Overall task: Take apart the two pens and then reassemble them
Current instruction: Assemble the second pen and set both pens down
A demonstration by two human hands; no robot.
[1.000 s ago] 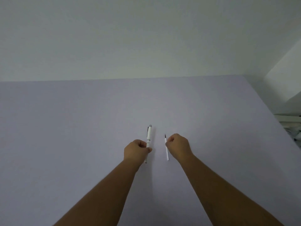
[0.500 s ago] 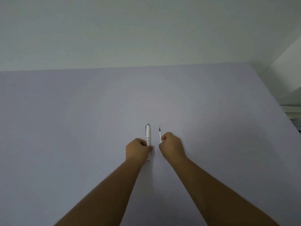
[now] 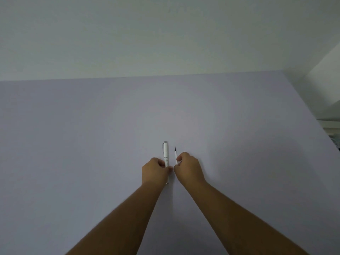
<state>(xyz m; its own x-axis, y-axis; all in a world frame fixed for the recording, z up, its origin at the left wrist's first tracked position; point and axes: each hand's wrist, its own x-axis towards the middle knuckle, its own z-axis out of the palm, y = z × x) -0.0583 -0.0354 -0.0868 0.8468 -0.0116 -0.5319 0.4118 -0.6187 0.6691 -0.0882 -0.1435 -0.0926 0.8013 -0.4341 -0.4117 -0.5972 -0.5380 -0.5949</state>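
Head view, left hand [image 3: 155, 170] gripping pen [image 3: 166, 152], right hand [image 3: 189, 169] pinching refill [image 3: 175, 153], bare table [image 3: 73, 144]

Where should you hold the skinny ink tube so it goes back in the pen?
Probably pinch the ink tube around its white middle, from the right side, as the right hand does. It is thin and its dark tip points away, so a fingertip pinch leaves an end free.

surface: pale lilac table [image 3: 92, 144] — plain | on it: nothing visibly resting
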